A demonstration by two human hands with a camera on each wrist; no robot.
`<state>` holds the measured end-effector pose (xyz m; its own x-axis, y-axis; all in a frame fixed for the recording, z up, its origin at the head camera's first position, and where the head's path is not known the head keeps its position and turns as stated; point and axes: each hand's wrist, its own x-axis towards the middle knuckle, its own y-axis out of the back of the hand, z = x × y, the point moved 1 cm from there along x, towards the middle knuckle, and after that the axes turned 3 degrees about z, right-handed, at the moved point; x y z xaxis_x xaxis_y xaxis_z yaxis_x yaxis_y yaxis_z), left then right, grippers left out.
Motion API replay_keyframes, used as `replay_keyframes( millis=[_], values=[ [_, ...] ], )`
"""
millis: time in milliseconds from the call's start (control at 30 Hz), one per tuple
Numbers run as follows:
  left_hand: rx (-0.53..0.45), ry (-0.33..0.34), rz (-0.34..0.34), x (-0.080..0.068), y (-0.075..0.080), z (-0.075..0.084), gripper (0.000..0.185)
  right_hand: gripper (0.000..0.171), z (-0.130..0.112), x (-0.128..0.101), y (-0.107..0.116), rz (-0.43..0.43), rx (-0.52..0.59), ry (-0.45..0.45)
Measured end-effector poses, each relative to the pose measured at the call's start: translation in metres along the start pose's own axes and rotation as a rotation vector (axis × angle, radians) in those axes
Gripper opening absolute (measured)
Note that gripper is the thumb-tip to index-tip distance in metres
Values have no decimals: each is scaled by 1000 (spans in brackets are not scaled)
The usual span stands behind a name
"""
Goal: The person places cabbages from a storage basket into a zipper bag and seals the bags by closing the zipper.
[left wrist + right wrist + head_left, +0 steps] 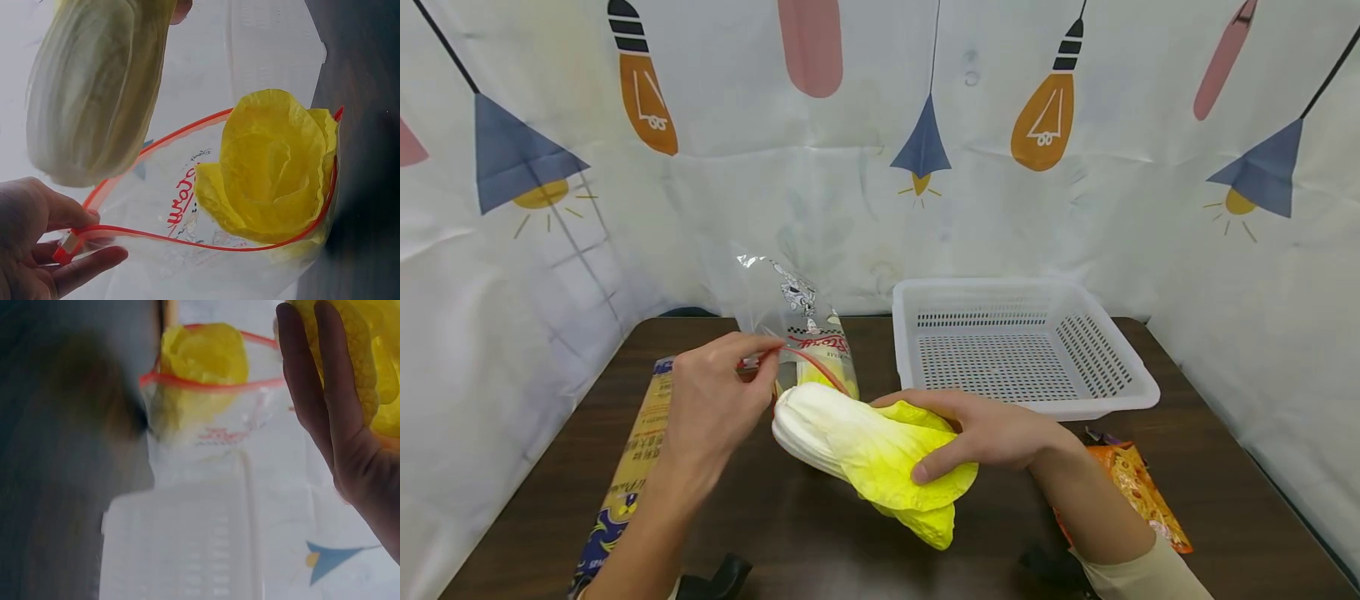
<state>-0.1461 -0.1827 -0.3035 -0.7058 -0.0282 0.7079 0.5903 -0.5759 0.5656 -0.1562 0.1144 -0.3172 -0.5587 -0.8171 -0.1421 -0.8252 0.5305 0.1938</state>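
So the right hand [992, 433] is wrapped around the leafy yellow end of a pale white-and-yellow napa cabbage [865, 450], with its long axis pointing white stem first, up and left, at the mouth of the clear zip bag with a red seal strip [797, 333], just beside it. The left hand [715, 400] pinches the bag's red rim to hold it open, and there's already another yellow leafy cabbage [275, 169] sitting inside. The white perforated plastic basket [1022, 350] behind the right hand has nothing in it.
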Motion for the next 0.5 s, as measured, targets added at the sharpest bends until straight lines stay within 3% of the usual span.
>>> replay_keyframes(
  millis=[200, 500],
  values=[
    [-4, 5, -3, 0, 0, 1, 15, 66, 4, 11, -8, 15, -17, -37],
    [-17, 3, 7, 0, 1, 0, 15, 61, 7, 20, -18, 88, 170, -54]
  ],
)
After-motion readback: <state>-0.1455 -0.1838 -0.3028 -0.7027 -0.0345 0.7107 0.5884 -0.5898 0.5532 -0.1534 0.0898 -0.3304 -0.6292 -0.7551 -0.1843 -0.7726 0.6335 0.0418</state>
